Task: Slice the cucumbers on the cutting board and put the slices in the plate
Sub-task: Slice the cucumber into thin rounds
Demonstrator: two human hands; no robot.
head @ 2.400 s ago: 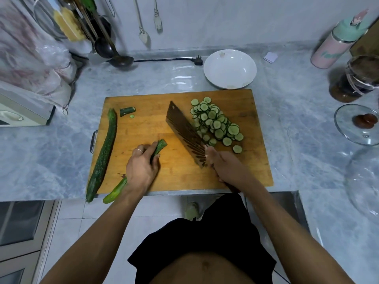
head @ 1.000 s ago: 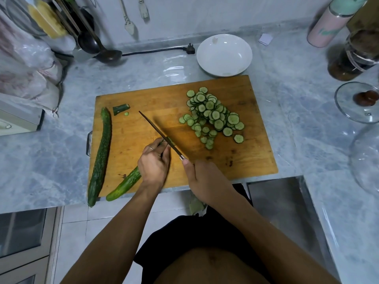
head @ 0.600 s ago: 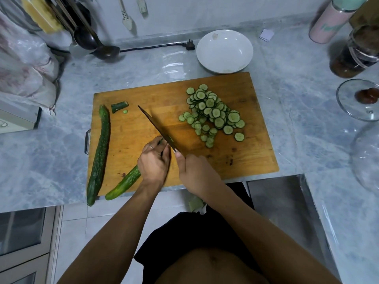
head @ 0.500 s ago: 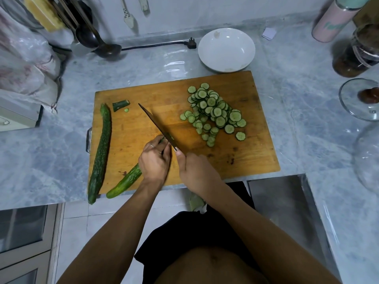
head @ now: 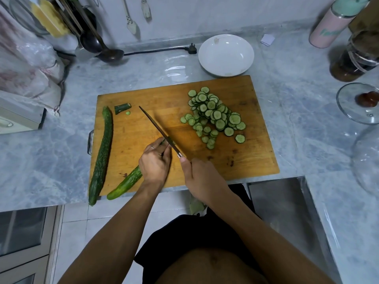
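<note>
The left hand (head: 154,163) lies curled over a partly cut cucumber (head: 125,184) at the near edge of the cutting board (head: 143,128), fingers bent round it and pinning it to the wood; a ring shows on one finger. The cucumber's uncut end sticks out behind the wrist, past the board's near edge. Just beside this hand, the right hand (head: 202,178) is clenched round the handle of a knife (head: 159,130), which is mostly hidden in the grip. The blade runs away from the right hand, slanting up and to the left, edge-on to the camera (so it reads as a thin dark line), and it stands right against the left hand's fingertips (head: 164,143), where the cucumber's cut end is tucked under them.

Beyond the right hand, on the far right part of the board, sits a heap of cucumber slices (head: 213,115), overlapping, with a few loose ones at the near side. To the left of the left hand a whole cucumber (head: 102,152) lies along the board's left edge, its near tip hanging off. Past its far end lie a short cut stub (head: 122,108) and one tiny slice (head: 128,113).

A white plate (head: 244,58) rests on the grey marble worktop (head: 51,160) just beyond the board's far edge, holding no slices. A black ladle (head: 109,54) and a power plug (head: 191,50) lie to the plate's left.
</note>
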